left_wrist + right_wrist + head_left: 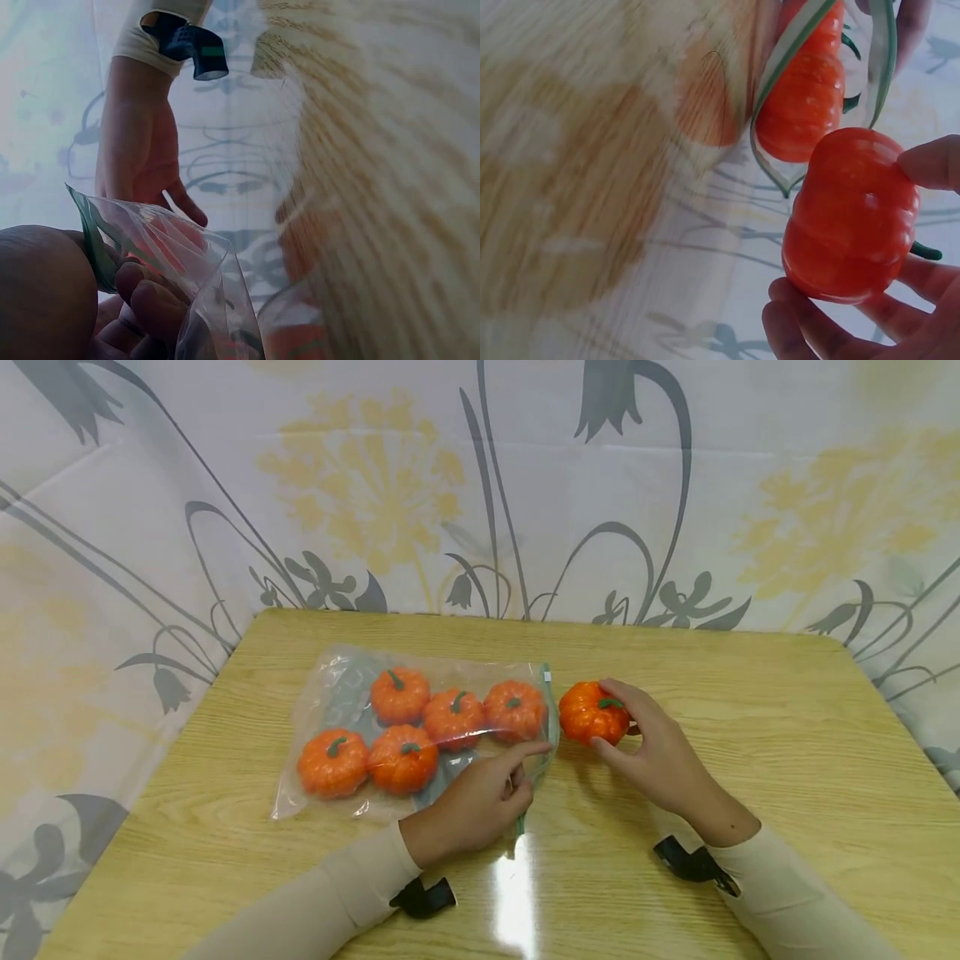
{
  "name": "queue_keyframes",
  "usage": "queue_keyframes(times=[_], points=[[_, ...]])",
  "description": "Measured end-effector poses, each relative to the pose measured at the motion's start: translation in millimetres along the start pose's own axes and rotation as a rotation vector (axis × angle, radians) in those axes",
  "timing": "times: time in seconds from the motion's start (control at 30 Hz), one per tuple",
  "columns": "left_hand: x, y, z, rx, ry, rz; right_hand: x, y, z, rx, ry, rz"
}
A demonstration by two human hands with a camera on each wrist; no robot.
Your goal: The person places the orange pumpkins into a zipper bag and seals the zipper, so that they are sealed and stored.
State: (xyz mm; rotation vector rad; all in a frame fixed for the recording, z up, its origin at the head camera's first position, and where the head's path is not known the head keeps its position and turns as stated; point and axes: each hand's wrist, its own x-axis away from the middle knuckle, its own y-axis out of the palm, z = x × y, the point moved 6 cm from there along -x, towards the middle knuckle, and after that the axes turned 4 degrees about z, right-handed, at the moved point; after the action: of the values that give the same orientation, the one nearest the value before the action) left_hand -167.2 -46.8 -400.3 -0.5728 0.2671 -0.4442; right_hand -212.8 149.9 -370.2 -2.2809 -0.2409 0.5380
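A clear zip bag (318, 693) with a green-edged mouth lies flat on the table, several orange toy pumpkins (335, 764) inside it. My left hand (487, 797) holds the mouth edge, its index finger stretched along the opening and the other fingers curled. In the left wrist view the green zip strip (91, 240) runs between thumb and fingers. Just right of the mouth, my right hand (667, 760) grips another orange pumpkin (588, 714) with a green stem. The right wrist view shows this pumpkin (851, 217) in front of the parted bag mouth (787, 56), held between thumb and fingers.
The wood-grain table (787, 760) extends on both sides of the bag. A flower-patterned cloth (525, 485) hangs behind it. Black wrist mounts (423, 897) are strapped at both sleeves.
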Motion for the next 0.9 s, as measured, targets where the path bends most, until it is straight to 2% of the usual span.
queue_keyframes(times=[0.37, 0.63, 0.9], points=[[-0.7, 0.1, 2.2, 0.005, -0.017, -0.007, 1.8, 0.8, 3.8, 0.011, 0.032, -0.031], [-3.4, -0.8, 3.7, -0.028, -0.015, 0.004, 1.2, 1.9, 2.5, 0.035, -0.002, -0.013], [-0.6, -2.5, 1.7, -0.016, -0.017, 0.022, 2.0, 5.3, -1.7, 0.026, -0.006, -0.044]])
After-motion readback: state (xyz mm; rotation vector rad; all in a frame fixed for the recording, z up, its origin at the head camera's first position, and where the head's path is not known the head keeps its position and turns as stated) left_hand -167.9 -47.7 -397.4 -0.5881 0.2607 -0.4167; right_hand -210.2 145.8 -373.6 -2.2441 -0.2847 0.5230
